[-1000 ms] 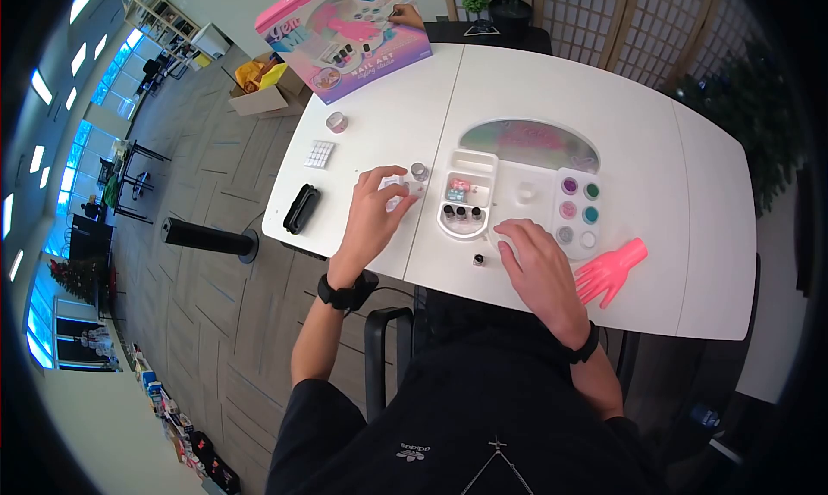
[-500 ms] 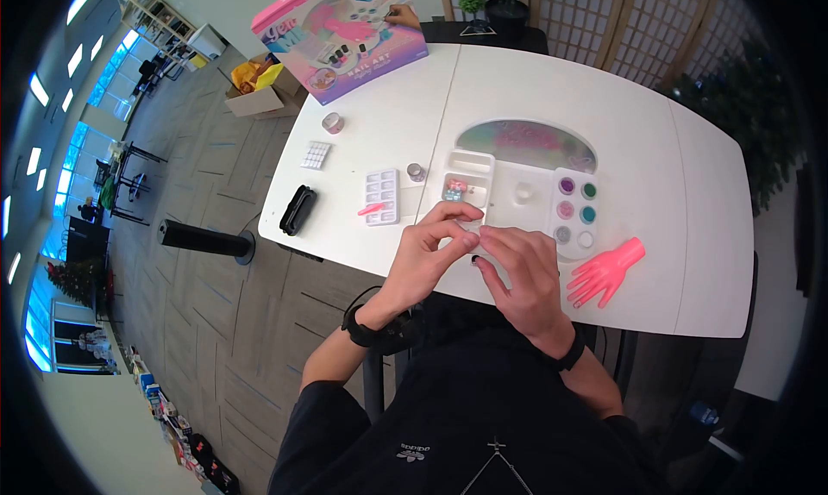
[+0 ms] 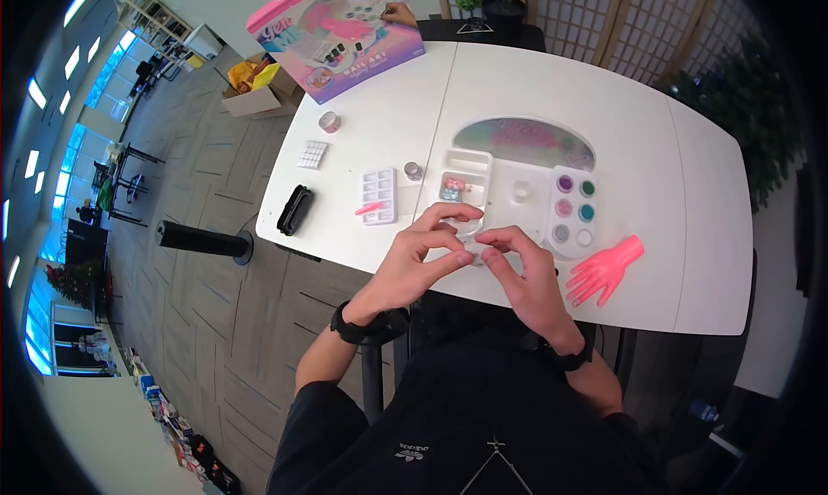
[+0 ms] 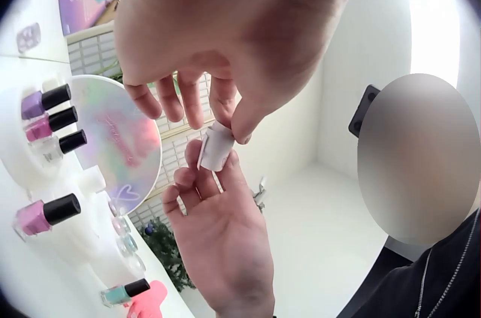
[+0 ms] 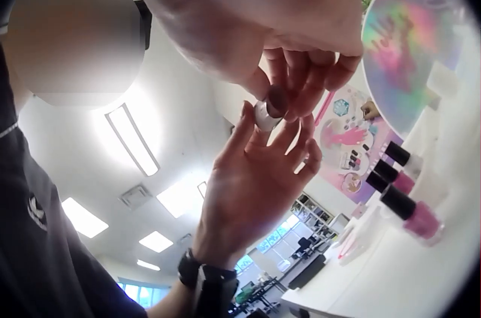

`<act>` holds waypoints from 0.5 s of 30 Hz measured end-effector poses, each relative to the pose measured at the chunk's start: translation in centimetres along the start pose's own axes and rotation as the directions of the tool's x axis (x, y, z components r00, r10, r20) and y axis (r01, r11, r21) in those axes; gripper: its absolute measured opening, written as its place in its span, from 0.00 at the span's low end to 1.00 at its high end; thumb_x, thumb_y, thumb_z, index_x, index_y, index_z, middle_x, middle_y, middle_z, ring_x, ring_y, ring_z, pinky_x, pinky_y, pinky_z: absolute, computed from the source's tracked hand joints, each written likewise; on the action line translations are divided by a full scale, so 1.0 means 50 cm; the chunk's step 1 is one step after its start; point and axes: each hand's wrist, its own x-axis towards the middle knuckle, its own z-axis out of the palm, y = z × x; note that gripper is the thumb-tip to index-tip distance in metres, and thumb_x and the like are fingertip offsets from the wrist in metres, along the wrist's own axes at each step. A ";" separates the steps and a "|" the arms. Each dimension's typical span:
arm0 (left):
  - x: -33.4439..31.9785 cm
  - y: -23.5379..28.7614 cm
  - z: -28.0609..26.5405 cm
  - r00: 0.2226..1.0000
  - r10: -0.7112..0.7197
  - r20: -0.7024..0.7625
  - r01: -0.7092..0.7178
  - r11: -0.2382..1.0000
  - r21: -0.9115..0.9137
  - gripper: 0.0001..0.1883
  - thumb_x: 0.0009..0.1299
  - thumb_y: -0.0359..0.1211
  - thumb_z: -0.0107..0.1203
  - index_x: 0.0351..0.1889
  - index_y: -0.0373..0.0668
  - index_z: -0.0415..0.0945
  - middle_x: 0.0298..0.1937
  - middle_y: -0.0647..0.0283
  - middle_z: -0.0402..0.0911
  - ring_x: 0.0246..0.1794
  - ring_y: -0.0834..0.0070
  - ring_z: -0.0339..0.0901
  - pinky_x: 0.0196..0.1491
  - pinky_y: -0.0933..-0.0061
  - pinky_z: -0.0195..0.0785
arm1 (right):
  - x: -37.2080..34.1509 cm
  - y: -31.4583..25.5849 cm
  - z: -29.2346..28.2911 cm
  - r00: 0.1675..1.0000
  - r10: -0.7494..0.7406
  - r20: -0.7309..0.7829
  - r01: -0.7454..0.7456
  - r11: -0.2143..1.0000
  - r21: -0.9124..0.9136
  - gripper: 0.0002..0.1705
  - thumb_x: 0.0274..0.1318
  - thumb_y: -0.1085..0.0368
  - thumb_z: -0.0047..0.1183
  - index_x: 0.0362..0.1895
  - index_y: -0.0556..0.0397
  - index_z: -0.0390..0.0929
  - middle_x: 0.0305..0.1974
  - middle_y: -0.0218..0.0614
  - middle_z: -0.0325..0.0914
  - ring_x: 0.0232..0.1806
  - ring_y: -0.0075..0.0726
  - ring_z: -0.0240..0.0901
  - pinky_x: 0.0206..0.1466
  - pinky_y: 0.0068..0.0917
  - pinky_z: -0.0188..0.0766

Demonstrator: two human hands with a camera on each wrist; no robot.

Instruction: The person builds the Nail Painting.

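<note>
My two hands meet above the table's front edge, before the white nail art station [image 3: 539,193]. Between them is a small, white, curled sheet-like piece [image 4: 218,149]; I cannot tell exactly what it is. My left hand [image 3: 418,262] pinches it between thumb and fingertips from one side. From the other side my right hand [image 3: 535,284] pinches it, its thumb and fingertips on the piece. The right wrist view shows the piece as a pale, rounded loop. Nail polish bottles [image 4: 49,216] stand near the hands; in the head view the hands mostly hide them.
Left of the hands lies a white compartment tray [image 3: 379,184] with a pink stick [image 3: 368,208] across it. A black case [image 3: 296,210] lies farther left. A pink model hand [image 3: 608,271] is on the right, and a nail art box [image 3: 341,42] stands at the back.
My left hand has come from the compartment tray on the left to meet my right hand. The tray and pink stick are uncovered. Over the last half second, both hands shifted slightly around the piece.
</note>
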 end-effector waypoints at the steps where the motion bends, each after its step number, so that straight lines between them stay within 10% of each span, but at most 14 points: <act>1: 0.001 0.000 -0.002 1.000 0.005 0.014 -0.005 1.000 0.014 0.06 0.76 0.30 0.69 0.38 0.37 0.88 0.76 0.60 0.78 0.72 0.67 0.75 0.75 0.59 0.66 | 0.001 -0.002 -0.001 0.998 0.053 0.027 -0.055 0.997 0.063 0.13 0.81 0.65 0.57 0.59 0.60 0.82 0.53 0.35 0.89 0.55 0.29 0.83 0.61 0.31 0.76; 15: 0.011 -0.014 -0.015 0.993 -0.040 0.115 0.036 0.999 0.038 0.08 0.79 0.31 0.63 0.42 0.37 0.91 0.81 0.55 0.73 0.82 0.59 0.68 0.82 0.49 0.59 | 0.020 0.051 -0.009 0.943 0.215 0.254 -0.312 0.838 0.448 0.15 0.85 0.60 0.52 0.60 0.59 0.81 0.47 0.32 0.85 0.49 0.24 0.78 0.58 0.27 0.74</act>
